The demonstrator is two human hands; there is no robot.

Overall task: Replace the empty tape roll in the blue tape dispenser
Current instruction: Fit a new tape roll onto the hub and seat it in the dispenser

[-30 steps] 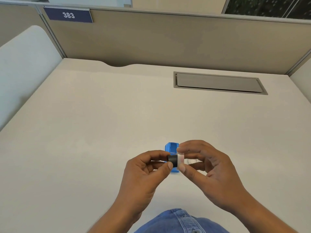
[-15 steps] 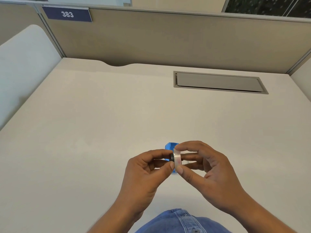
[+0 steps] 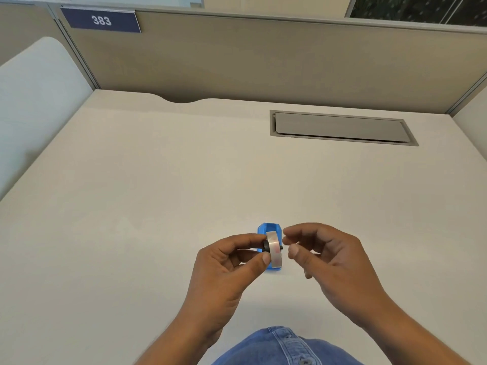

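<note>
A clear tape roll [image 3: 274,249] sits on a black spindle [image 3: 265,246], and my left hand [image 3: 226,270] pinches the spindle between thumb and fingers, holding both just above the desk. Behind and under the roll, the small blue tape dispenser [image 3: 269,229] stands on the desk, mostly hidden by the roll. My right hand [image 3: 324,256] hovers just right of the roll, fingers curled and slightly apart, holding nothing and not touching the roll.
The pale desk [image 3: 158,206] is walled by beige cubicle partitions [image 3: 263,61] at the back and sides. A grey cable hatch [image 3: 340,127] is set in the desk at the back right. My denim-covered lap [image 3: 279,349] shows at the bottom edge.
The tape roll has been pushed fully onto the black spindle. My right hand has let go of the roll and drawn back a little to the right.
</note>
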